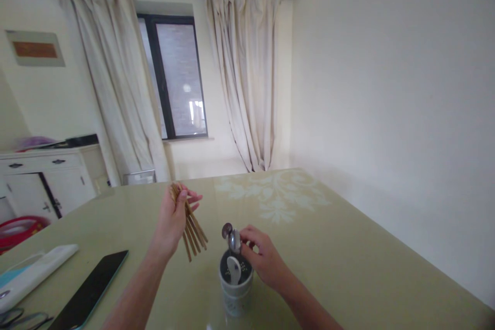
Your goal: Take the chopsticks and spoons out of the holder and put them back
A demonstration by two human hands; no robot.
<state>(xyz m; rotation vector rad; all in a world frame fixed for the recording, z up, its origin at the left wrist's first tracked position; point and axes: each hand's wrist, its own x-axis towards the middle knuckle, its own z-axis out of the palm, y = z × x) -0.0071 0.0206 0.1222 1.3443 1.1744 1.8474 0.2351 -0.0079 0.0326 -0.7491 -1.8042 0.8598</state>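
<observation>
My left hand (176,216) is closed round a bunch of brown chopsticks (195,234), which fan out downward over the table. Just above a pale utensil holder (236,296), my right hand (263,255) pinches a shiny metal spoon (234,241) near its bowl. Beside that spoon, a second, darker metal spoon (227,230) stands with its bowl up; whether my fingers touch it I cannot tell. A white spoon-like utensil (233,270) leans inside the holder, against a dark interior with small holes. The lower ends of the metal spoons are hidden.
On the table (309,247) at the left lie a black phone or tablet (93,289), a white power strip-like bar (42,273) and eyeglasses (29,318). A red basin (23,232) and white cabinet (46,180) stand beyond the left edge. A wall (394,113) borders the right.
</observation>
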